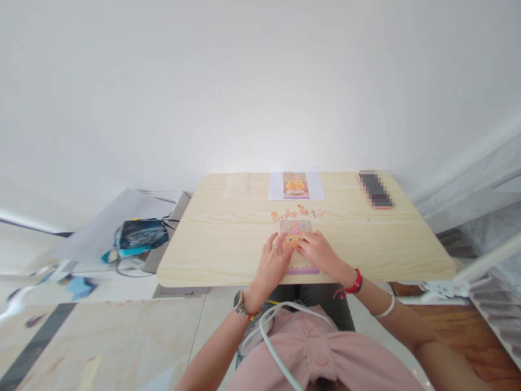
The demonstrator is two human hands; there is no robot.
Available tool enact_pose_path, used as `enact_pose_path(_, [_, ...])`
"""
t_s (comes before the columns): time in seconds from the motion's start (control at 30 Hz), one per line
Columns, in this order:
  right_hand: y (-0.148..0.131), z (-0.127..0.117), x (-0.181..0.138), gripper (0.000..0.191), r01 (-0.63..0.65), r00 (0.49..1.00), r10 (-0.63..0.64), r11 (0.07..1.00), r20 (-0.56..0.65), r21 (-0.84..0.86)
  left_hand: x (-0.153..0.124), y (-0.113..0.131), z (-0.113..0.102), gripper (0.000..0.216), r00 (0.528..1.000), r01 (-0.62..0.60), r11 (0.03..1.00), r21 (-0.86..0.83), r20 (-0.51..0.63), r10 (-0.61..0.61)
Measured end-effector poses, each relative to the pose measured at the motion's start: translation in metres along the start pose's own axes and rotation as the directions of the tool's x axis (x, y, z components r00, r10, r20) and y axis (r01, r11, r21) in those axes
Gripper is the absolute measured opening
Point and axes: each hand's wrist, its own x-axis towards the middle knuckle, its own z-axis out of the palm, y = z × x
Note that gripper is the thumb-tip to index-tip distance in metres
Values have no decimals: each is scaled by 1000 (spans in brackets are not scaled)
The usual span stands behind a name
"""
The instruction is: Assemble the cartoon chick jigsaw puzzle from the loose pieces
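Pressing flat at frame center, the left hand point(273, 262) and right hand point(321, 252) lie open-fingered on the puzzle point(296, 231), loose pieces point(297, 212) just above.

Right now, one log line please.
left hand on puzzle | right hand on puzzle | loose pieces beyond | reference picture far edge

A small rectangular pastel jigsaw puzzle with a yellow cartoon figure point(296, 241) lies flat near the pale wooden table's front edge, partly covered.
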Motion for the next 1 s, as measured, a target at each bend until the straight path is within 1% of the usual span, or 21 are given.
enact_pose_path(0.17, [-5, 6, -10, 20, -36, 997, 37, 999, -67, 18, 0, 6, -2, 28, 1000, 1, 999, 39, 18, -2])
enact_pose_path(0.27, [-5, 7, -13, 21, -44, 994, 50, 997, -98, 67, 1, 8, -1, 27, 1000, -8, 999, 46, 30, 6])
enact_pose_path(0.37, [0, 2, -13, 19, -46, 993, 63, 986, -101, 160, 5, 5, 1, 25, 1000, -7, 1000, 24, 30, 6])
enact_pose_path(0.5, [14, -9, -4, 17, -81, 990, 108, 959, -87, 272, 8, -5, -2, 24, 999, 54, 998, -10, 1, -54])
enact_pose_path(0.57, [24, -14, 7, 17, -89, 990, 118, 949, -79, 303, 9, -12, -6, 25, 996, 80, 997, -23, -24, -81])
enact_pose_path(0.63, [33, -15, 24, 17, -72, 994, 92, 946, -51, 317, 10, -19, -11, 24, 995, 87, 995, -38, -53, -89])
enact_pose_path(0.77, [46, -10, 74, 17, -24, 998, 6, 945, 55, 326, 11, -30, -20, 22, 989, 102, 994, -48, -106, -107])
enact_pose_path(0.9, [49, 0, 121, 18, 111, 978, -152, 958, 140, 263, 9, -36, -21, 22, 984, 126, 991, -46, -123, -131])
enact_pose_path(1.0, [47, 6, 138, 13, 174, 961, -213, 961, 175, 214, 5, -39, -18, 21, 982, 140, 989, -57, -120, -146])
